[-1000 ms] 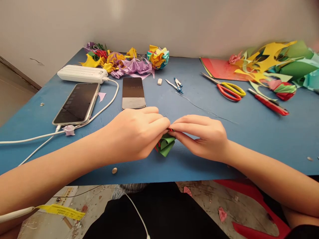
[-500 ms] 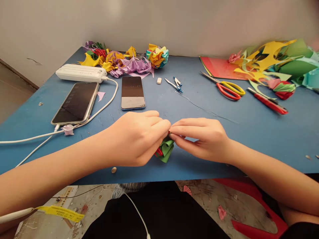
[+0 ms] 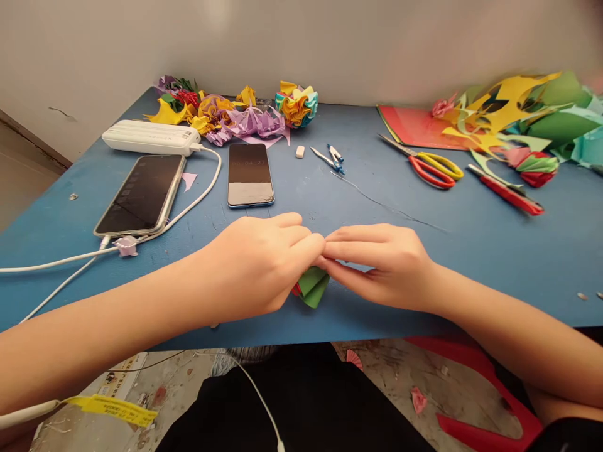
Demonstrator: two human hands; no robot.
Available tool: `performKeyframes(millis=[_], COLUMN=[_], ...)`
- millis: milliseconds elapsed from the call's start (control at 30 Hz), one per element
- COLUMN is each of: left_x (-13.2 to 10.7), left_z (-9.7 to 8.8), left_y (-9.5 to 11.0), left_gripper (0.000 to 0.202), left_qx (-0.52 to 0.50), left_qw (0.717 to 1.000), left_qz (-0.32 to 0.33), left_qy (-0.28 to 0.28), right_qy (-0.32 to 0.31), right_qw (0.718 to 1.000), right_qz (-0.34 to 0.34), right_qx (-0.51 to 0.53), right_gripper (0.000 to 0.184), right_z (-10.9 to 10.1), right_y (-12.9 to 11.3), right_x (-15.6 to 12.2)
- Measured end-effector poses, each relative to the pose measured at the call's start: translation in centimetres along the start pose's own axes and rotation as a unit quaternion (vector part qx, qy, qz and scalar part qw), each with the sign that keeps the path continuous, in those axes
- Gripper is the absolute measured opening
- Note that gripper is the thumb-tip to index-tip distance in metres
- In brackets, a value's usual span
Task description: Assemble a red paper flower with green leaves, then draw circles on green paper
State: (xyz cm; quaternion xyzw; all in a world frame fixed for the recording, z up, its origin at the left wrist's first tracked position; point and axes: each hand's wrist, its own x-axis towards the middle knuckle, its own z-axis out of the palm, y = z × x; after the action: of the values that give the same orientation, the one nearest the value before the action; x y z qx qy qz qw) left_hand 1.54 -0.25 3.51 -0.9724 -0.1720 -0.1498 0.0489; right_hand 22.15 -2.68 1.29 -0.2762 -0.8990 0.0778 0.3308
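Observation:
A green and red paper flower (image 3: 314, 287) sits under my left hand (image 3: 264, 260), near the table's front edge. My left fingers are closed around it and hide much of it, so only green folds and a bit of red show. My right hand (image 3: 384, 263) comes in from the right with thumb and fingertips pinched at the flower's upper end, touching the left fingertips. What exactly lies in that pinch is covered by the fingers.
On the blue table (image 3: 292, 333) lie a phone (image 3: 249, 176), another phone (image 3: 141, 194) cabled to a white power bank (image 3: 151, 137), an eraser (image 3: 300, 152), a compass (image 3: 330, 160), a thin wire (image 3: 386, 204), scissors (image 3: 431, 166) and a red-handled cutter (image 3: 509, 191). Paper scraps (image 3: 506, 113) fill the back right.
The fingertips of both hands have drawn closer together, hiding the small reddish tip that showed between them. The green folds have turned slightly; the hands otherwise stay in place.

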Motion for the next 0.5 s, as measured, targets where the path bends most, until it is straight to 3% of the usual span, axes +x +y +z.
performKeyframes(millis=[133, 233, 400, 500], left_x=[0.1, 0.1, 0.2, 0.2], left_z=[0.3, 0.4, -0.3, -0.9], left_y=[0.1, 0.5, 1.2, 1.3], left_gripper=[0.020, 0.027, 0.026, 0.022], left_qx=[0.021, -0.001, -0.118, -0.143], left_qw=[0.999, 0.999, 0.983, 0.978], left_qz=[0.015, -0.019, -0.140, -0.148], left_qy=[0.026, 0.036, -0.029, -0.042], right_qy=[-0.029, -0.013, 0.025, 0.027], right_qw=[0.997, 0.992, 0.979, 0.984], right_qz=[-0.045, -0.039, -0.043, -0.030], right_qx=[-0.061, -0.123, -0.199, -0.171], right_gripper=[0.010, 0.008, 0.008, 0.007], right_z=[-0.3, -0.1, 0.4, 0.0], right_y=[0.1, -0.3, -1.0, -1.1], right_x=[-0.2, -0.5, -0.9, -0.7])
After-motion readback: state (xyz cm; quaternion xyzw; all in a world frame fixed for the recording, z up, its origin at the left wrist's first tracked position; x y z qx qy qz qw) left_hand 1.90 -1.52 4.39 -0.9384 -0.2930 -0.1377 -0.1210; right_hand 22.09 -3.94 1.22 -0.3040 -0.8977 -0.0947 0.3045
